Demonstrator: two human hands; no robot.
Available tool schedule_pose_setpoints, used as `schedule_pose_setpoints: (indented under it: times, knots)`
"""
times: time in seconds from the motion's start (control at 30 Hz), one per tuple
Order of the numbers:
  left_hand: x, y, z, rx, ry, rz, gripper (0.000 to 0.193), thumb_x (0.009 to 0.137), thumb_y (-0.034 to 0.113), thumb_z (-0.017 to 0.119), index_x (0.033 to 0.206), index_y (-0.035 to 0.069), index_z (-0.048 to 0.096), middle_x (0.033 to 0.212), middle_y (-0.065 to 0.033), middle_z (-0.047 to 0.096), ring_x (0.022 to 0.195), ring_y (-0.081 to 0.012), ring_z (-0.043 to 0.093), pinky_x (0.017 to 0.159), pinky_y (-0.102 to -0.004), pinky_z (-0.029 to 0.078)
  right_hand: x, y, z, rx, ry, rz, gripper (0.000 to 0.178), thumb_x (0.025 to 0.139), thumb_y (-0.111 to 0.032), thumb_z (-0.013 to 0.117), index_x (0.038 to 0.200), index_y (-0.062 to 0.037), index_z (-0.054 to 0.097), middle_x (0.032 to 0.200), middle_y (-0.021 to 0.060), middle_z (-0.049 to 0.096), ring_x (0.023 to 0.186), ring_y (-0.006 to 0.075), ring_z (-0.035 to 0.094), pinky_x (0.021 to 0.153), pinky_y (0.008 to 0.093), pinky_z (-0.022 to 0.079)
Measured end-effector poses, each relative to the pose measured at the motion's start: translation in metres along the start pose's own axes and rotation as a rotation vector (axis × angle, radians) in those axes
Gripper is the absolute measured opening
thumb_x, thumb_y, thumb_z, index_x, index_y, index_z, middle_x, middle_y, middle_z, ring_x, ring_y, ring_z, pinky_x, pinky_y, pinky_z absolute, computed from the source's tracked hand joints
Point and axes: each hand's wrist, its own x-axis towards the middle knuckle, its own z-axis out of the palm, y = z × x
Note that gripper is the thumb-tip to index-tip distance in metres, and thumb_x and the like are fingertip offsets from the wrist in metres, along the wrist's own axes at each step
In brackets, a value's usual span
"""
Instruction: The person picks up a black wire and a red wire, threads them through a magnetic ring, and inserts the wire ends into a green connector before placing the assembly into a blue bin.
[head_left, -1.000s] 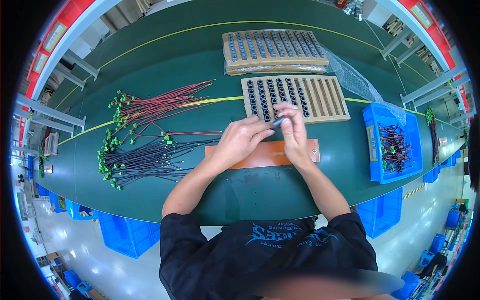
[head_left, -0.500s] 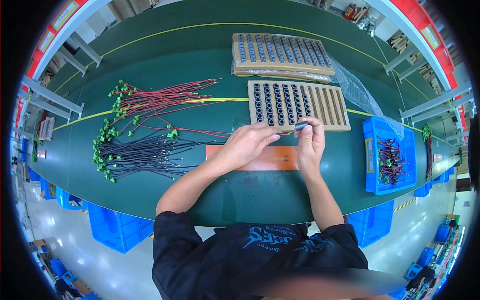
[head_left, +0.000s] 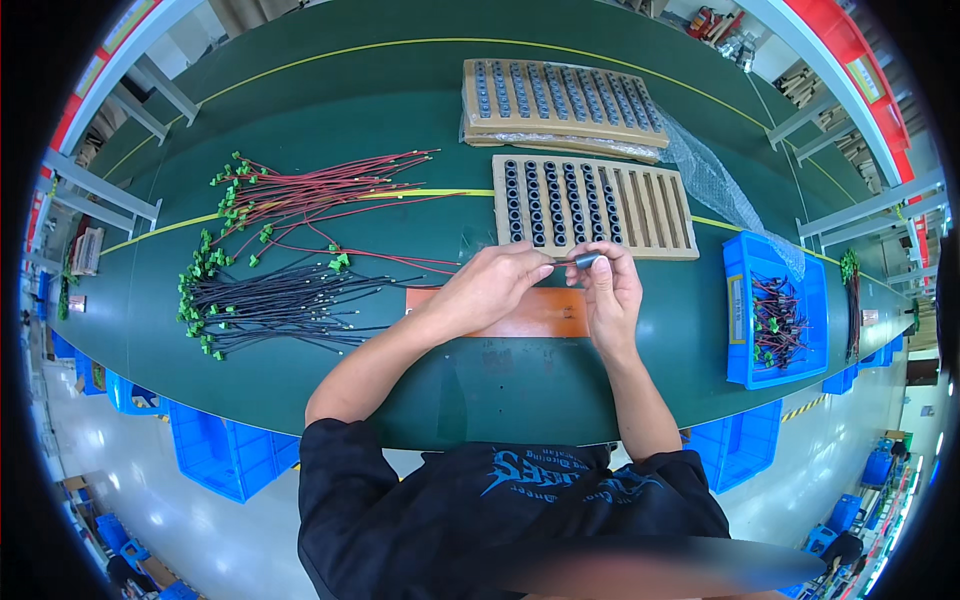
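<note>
My left hand is closed in a pinch on a thin red wire, whose trailing length runs left across the table. Between thumb and fingers, my right hand grips a short dark grey cylinder. The wire's tip meets the cylinder's left end; whether it is inside cannot be seen. Both hands are just above an orange mat. Behind them lies a cardboard tray with rows of similar dark cylinders in its left part and bare slots at its right.
Red wires and black wires with green connectors lie at the left. A second tray of grey cylinders sits farther back, beside bubble wrap. At the right, a blue bin holds short wired pieces.
My right hand has brought the cylinder left and slightly down, turning it level. The gap between the cylinder and the wire tip has closed. The whole view has shifted slightly.
</note>
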Motion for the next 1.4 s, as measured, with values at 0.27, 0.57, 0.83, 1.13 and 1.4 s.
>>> schedule_pose_setpoints:
  times: [0.27, 0.57, 0.83, 1.13, 1.4]
  knots:
    - [0.001, 0.010, 0.001, -0.084, 0.052, 0.051, 0.036, 0.099, 0.008, 0.056, 0.135, 0.003, 0.056, 0.107, -0.0214, 0.069, 0.100, -0.0411, 0.066, 0.087, -0.0451, 0.053, -0.003, -0.005, 0.002, 0.010, -0.059, 0.082, 0.026, 0.105, -0.010, 0.054, 0.128, 0.0012, 0.053, 0.117, 0.0165, 0.068, 0.092, 0.0142, 0.064, 0.084, 0.0291, 0.054]
    - [-0.008, 0.024, 0.008, -0.187, 0.066, 0.115, 0.083, 0.090, -0.004, 0.058, 0.161, 0.011, 0.017, 0.123, -0.0203, 0.065, 0.114, -0.0291, 0.065, 0.093, -0.0409, 0.057, -0.019, 0.002, 0.016, 0.130, -0.136, 0.172, 0.028, 0.104, -0.010, 0.056, 0.129, 0.0014, 0.061, 0.114, 0.0113, 0.067, 0.088, 0.0135, 0.060, 0.083, 0.0293, 0.053]
    - [-0.009, -0.010, -0.062, 0.121, -0.089, -0.037, 0.018, 0.094, 0.011, 0.066, 0.108, 0.000, 0.073, 0.090, -0.0158, 0.067, 0.080, -0.0328, 0.065, 0.071, -0.0413, 0.053, 0.008, -0.014, -0.015, 0.353, 0.053, -0.062, 0.022, 0.108, -0.013, 0.049, 0.126, -0.0035, 0.057, 0.117, 0.0167, 0.065, 0.085, 0.0171, 0.061, 0.079, 0.0325, 0.054]
    - [-0.014, 0.003, -0.023, 0.090, -0.041, 0.131, 0.021, 0.094, 0.009, 0.065, 0.111, 0.001, 0.072, 0.090, -0.0160, 0.068, 0.082, -0.0368, 0.066, 0.075, -0.0433, 0.053, -0.010, -0.007, 0.009, 0.224, -0.153, 0.090, 0.022, 0.108, -0.014, 0.048, 0.126, -0.0028, 0.054, 0.106, 0.0157, 0.063, 0.080, 0.0169, 0.058, 0.078, 0.0340, 0.053]
    - [-0.034, 0.004, -0.032, -0.003, -0.147, 0.081, 0.022, 0.092, 0.012, 0.069, 0.110, 0.000, 0.073, 0.084, -0.0163, 0.069, 0.080, -0.0353, 0.067, 0.072, -0.0417, 0.054, -0.025, -0.018, 0.008, 0.214, -0.293, 0.147, 0.019, 0.108, -0.011, 0.047, 0.125, -0.0038, 0.051, 0.112, 0.0215, 0.067, 0.090, 0.0221, 0.066, 0.082, 0.0373, 0.057]
